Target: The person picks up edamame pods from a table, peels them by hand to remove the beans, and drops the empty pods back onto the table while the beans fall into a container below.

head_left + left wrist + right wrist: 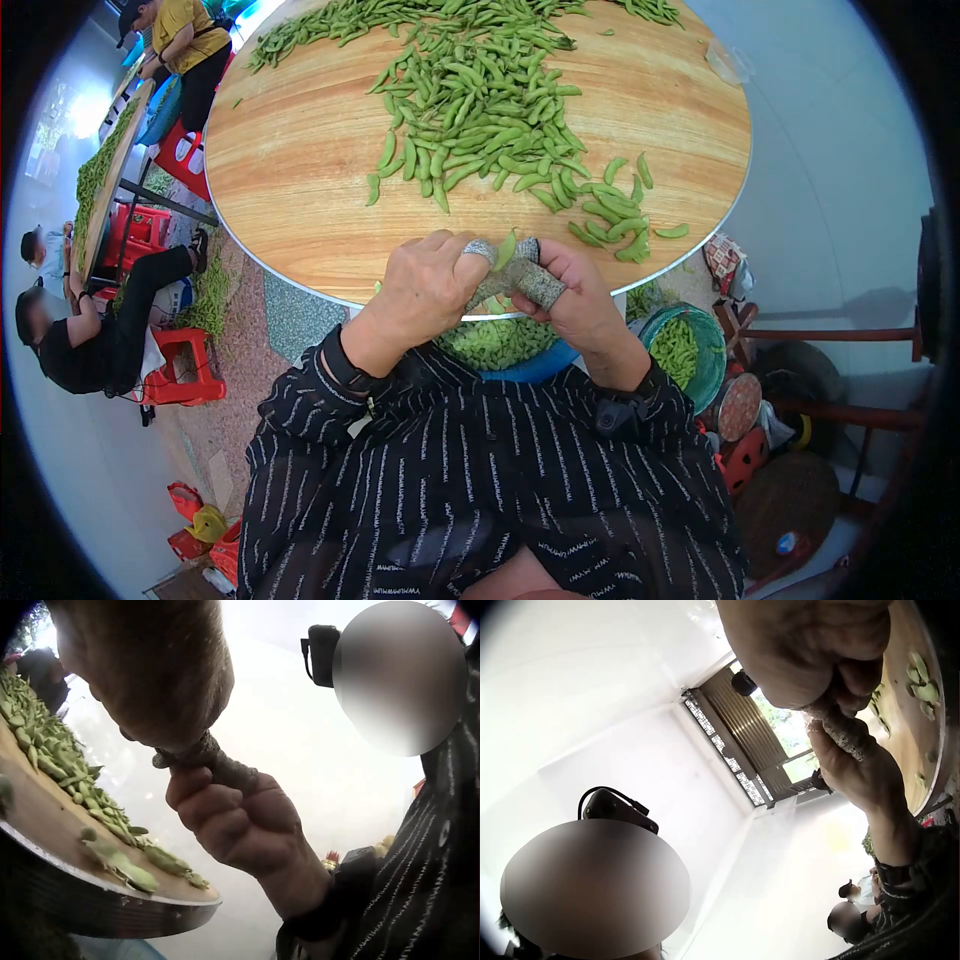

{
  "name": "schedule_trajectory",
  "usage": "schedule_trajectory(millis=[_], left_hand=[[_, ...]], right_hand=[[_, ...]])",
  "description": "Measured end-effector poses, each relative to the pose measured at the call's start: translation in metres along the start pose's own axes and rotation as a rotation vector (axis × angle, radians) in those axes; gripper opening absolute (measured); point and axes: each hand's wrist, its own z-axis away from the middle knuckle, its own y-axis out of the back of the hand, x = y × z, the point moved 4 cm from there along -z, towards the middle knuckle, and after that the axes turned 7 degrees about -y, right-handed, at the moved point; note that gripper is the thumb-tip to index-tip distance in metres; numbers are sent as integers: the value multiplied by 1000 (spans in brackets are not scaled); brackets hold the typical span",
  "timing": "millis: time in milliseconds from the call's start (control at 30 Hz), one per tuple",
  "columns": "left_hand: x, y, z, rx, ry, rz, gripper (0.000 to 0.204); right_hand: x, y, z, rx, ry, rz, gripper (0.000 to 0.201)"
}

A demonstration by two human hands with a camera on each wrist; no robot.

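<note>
At the near edge of the round table, my left hand (425,285) and right hand (585,305) meet and pinch a green soybean pod (506,250) between their fingertips. Speckled grey finger covers (540,285) wrap the thumbs and forefingers. Below the hands, shelled green beans (500,342) fill a blue basin (545,365), partly hidden by the table edge. Just beyond the right hand lies a small group of pods (615,215). In both wrist views the fingers overlap and hide the pod.
A large heap of pods (480,110) covers the middle and far side of the wooden table (290,160). A green bucket (712,350) with pods stands at the right. Other people (85,335) sit at the left by another table, near red stools (185,370).
</note>
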Motion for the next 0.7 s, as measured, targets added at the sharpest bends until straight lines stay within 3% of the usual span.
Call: schedule_trajectory(millis=[333,533,600,633,700], left_hand=[[-1,-14,7,-8,-78,-47,18],[-9,-25,14,29,-1,124,18],[-11,-28,15,182,255,449,14],[-9,-33,18,182,254,447,14],[-16,-46,25,280,566,845,19]], right_hand=[[9,5,-7,72,26,20,16],[17,7,-12,-2,89,28,17],[10,3,-12,11,269,125,16],[11,1,-13,9,271,124,16],[9,1,-13,87,406,195,14]])
